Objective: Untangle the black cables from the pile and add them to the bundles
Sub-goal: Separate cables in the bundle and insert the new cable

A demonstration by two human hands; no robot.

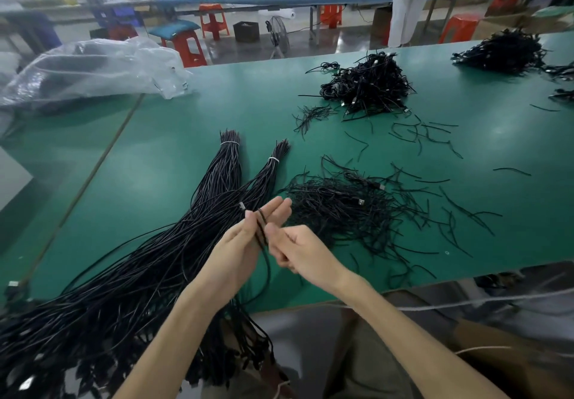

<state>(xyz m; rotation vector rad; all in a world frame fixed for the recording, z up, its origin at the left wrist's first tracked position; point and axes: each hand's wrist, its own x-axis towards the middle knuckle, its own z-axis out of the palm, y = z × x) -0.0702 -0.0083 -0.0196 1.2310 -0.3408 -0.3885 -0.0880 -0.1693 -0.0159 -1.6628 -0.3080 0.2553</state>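
Centrally, L hand (240, 248), R hand (299, 251) pinching cable (262, 227), bag (93, 69) contents unclear

Factory floor, long workbenches (174, 137), plastic stools (189, 47)

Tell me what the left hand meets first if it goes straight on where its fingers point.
Probably the loose tangle of black cables just beyond the left hand; the hand seems raised off the table, so it might pass over it.

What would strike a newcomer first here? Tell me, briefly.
Front and centre, the left hand and right hand hold a black cable between them. Left of them, long tied bundles fan across the green table; right of them lies a loose tangled pile.
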